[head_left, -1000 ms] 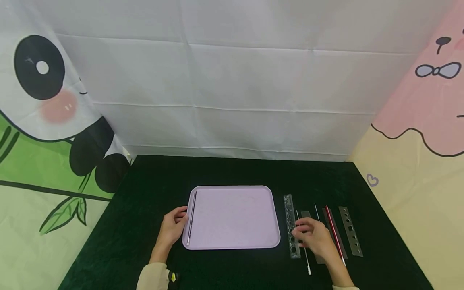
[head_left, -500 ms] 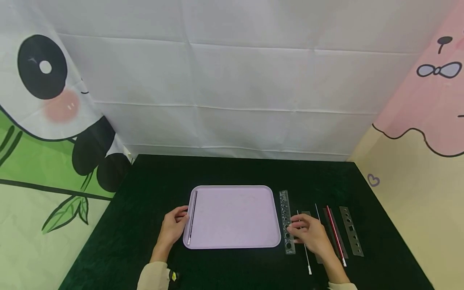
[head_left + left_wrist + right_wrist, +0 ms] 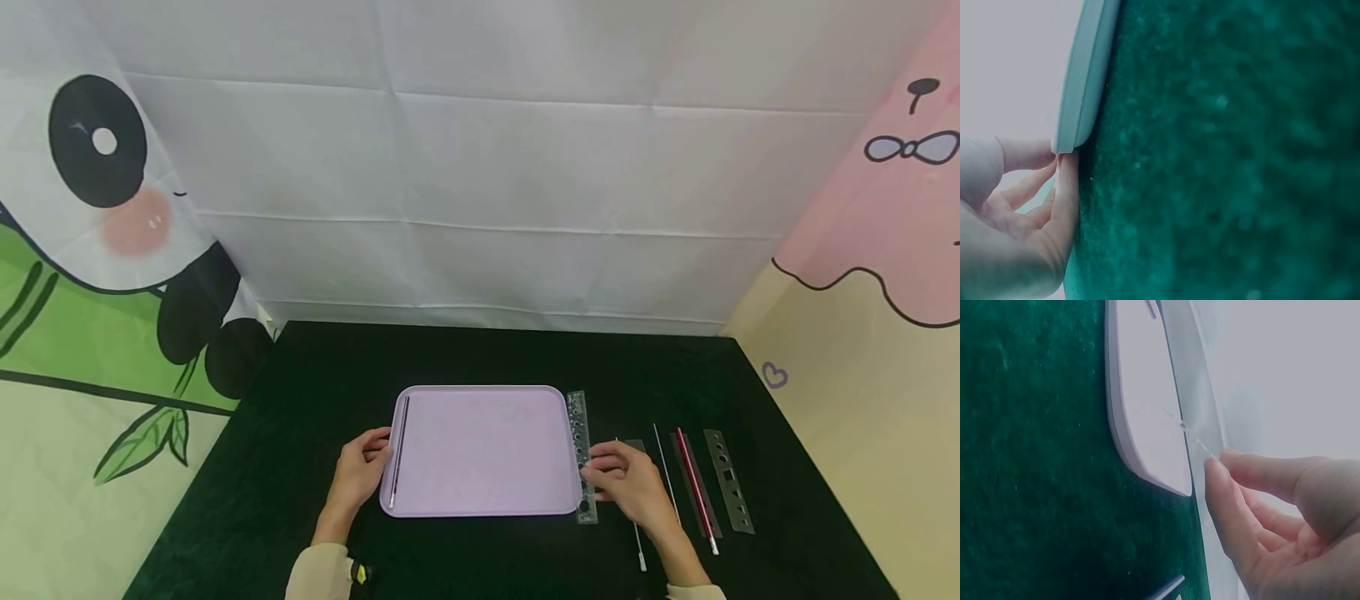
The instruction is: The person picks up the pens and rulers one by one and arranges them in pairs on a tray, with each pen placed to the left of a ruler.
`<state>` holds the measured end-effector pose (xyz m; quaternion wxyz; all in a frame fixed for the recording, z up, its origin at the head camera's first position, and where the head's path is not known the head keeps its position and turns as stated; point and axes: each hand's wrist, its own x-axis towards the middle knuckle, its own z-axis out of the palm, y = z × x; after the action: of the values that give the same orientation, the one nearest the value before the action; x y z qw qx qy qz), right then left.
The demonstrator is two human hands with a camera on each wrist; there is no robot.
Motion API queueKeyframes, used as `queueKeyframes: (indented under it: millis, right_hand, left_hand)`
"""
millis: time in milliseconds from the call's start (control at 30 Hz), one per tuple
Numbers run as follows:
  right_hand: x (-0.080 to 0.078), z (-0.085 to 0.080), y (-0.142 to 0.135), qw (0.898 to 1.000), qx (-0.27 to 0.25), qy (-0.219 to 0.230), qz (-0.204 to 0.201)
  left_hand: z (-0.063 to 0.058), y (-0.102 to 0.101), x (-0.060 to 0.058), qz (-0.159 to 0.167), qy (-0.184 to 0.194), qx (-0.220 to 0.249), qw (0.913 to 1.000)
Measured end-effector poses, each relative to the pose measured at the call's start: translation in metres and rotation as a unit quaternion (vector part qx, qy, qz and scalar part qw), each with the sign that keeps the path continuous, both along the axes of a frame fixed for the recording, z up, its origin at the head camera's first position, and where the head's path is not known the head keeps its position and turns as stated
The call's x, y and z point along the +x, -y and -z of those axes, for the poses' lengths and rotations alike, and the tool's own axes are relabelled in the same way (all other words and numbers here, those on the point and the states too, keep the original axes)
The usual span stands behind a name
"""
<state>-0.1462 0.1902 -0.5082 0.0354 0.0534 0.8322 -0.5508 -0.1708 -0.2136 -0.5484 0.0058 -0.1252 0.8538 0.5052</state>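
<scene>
My right hand [image 3: 628,485] pinches a clear stencil ruler [image 3: 577,429] with round holes, held at the right edge of the lilac tray [image 3: 487,450]. In the right wrist view, thumb and index finger grip the ruler's thin edge [image 3: 1200,444], seen nearly edge-on beside the tray. At the tray's left edge my left hand [image 3: 358,467] holds the rim; the left wrist view has thumb and fingers on either side of the tray rim [image 3: 1079,94]. Along the tray's left side lies a thin dark stick [image 3: 401,450] with a pale lower end.
Right of the ruler, on the dark green cloth [image 3: 495,354], lie a thin rod with a white end [image 3: 640,554], another thin rod [image 3: 664,467], a red stick with a white tip [image 3: 697,492], and a grey strip with cut-out holes [image 3: 729,482]. A grey strip [image 3: 636,444] is partly behind my right hand.
My right hand has carried the stencil ruler leftward, from among the sticks to the tray's right edge. My left hand stays at the tray's left rim.
</scene>
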Motion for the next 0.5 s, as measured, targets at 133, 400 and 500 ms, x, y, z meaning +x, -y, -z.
queueKeyframes:
  millis: [133, 400, 500]
  right_hand:
    - [0.000, -0.002, 0.007, 1.000, -0.009, -0.004, 0.000]
    - [-0.003, -0.004, 0.019, 0.999, -0.031, -0.011, -0.010]
    - [-0.004, -0.003, 0.023, 0.999, -0.035, -0.013, -0.013]
  left_hand:
    - [-0.001, 0.002, 0.000, 0.000, 0.003, 0.003, 1.0000]
    - [-0.004, 0.004, 0.001, 0.005, 0.007, 0.006, 0.9999]
    - [-0.004, 0.004, 0.001, 0.007, 0.005, 0.007, 0.9999]
